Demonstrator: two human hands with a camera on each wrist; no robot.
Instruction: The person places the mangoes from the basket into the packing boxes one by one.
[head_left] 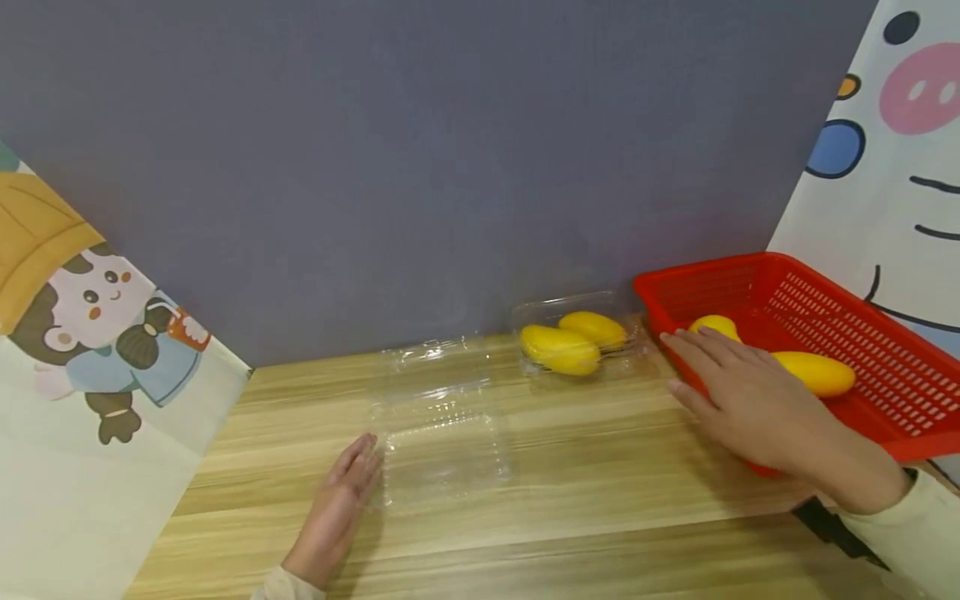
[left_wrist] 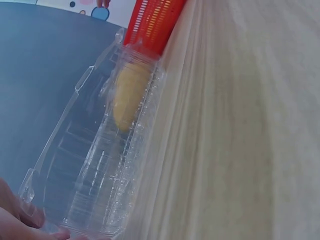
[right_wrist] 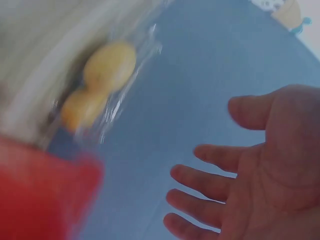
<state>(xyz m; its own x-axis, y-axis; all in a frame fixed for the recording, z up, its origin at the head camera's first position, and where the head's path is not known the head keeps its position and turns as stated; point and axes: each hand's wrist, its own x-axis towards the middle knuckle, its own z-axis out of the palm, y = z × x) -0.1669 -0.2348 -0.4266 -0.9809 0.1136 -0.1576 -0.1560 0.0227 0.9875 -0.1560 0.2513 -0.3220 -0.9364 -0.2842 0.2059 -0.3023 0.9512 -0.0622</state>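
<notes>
A clear plastic clamshell box (head_left: 444, 462) lies with its lid raised on the wooden table. My left hand (head_left: 341, 492) rests against its left side; in the left wrist view, the fingers (left_wrist: 30, 217) touch the box's near end. My right hand (head_left: 757, 400) hovers over the left rim of a red plastic basket (head_left: 892, 321), its fingers spread and holding nothing; the right wrist view shows its bare palm (right_wrist: 280, 180). Yellow mangoes lie in the basket: one mango (head_left: 817, 373) in plain sight, another mango (head_left: 716, 325) partly hidden behind the hand.
A second clear box (head_left: 630, 354) holding two mangoes (head_left: 562, 348) stands against the grey back wall (head_left: 420, 167), left of the basket. Printed cartoon panels (head_left: 90, 467) border the table on both sides.
</notes>
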